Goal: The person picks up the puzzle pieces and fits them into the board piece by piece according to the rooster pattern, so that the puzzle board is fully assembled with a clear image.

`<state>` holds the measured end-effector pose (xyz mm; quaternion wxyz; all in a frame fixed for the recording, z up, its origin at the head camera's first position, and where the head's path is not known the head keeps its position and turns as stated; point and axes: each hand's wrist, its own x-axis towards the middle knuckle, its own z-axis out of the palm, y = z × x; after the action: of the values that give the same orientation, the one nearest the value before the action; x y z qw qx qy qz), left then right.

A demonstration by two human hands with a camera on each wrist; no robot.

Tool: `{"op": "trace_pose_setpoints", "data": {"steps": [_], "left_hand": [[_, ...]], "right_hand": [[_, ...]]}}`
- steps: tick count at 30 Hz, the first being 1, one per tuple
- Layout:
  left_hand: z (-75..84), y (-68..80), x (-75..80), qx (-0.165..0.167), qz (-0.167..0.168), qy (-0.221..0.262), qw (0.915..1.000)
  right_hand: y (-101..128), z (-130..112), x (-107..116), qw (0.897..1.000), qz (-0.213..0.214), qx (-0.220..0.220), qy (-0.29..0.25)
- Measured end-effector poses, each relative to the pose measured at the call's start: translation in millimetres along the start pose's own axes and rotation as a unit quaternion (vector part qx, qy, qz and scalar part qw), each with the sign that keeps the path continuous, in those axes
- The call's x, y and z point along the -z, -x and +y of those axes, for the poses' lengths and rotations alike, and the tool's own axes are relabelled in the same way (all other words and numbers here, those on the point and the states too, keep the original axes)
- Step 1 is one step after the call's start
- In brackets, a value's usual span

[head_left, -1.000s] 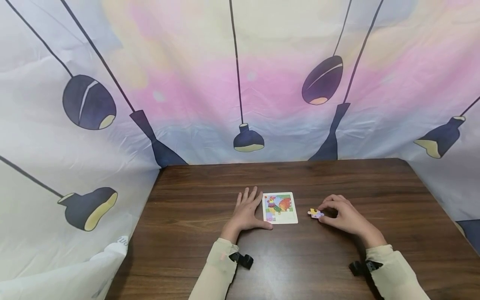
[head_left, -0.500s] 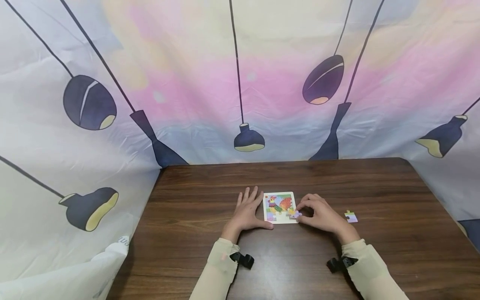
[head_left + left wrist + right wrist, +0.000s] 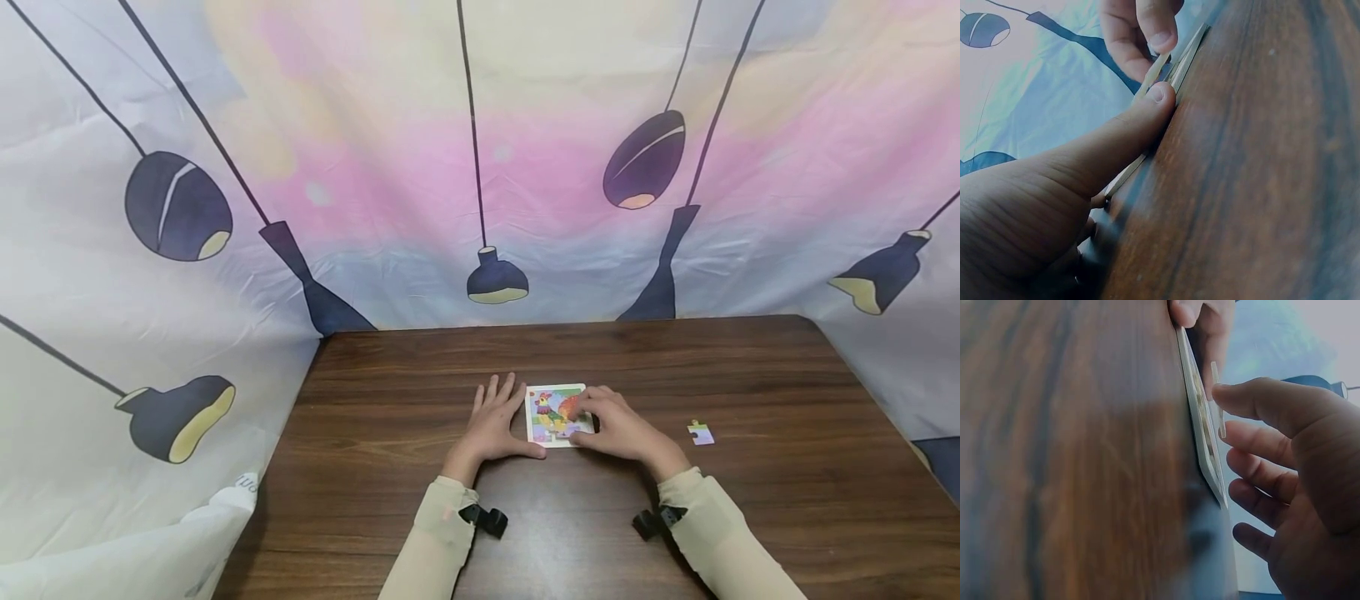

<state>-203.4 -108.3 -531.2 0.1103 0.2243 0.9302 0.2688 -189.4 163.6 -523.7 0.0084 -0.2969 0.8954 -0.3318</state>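
Note:
A small square jigsaw puzzle (image 3: pixel 555 387) with a white border and a rooster picture lies on the table. My left hand (image 3: pixel 492 429) lies at its left side, fingers spread and straight, the thumb along the near left corner. Over the puzzle's lower right part, my right hand (image 3: pixel 618 429) pinches a yellow and lilac jigsaw piece (image 3: pixel 1215 374) between thumb and forefinger. Seen from the right wrist, that piece is tilted up close above the puzzle board (image 3: pixel 1192 394), the other fingers loosely bent. My right fingers cover part of the rooster's tail in the head view.
One loose jigsaw piece (image 3: pixel 701 433), lilac with a green edge, lies on the brown wooden table (image 3: pixel 570 533) to the right of my right hand. Behind the table hangs a pastel cloth (image 3: pixel 375 167) printed with dark lamps.
My right hand has carried the pinched piece leftward from the table to over the puzzle, uncovering the loose piece at right. My left hand has stayed in place.

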Motion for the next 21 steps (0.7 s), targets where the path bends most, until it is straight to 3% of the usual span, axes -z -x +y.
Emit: {"op": "trace_pose_setpoints", "data": {"steps": [21], "left_hand": [[1.2,1.0,0.0,0.0,-0.002,-0.005,1.0]], "right_hand": [[-2.6,-4.6,-2.9,1.0,-0.008,0.025,0.003]]}}
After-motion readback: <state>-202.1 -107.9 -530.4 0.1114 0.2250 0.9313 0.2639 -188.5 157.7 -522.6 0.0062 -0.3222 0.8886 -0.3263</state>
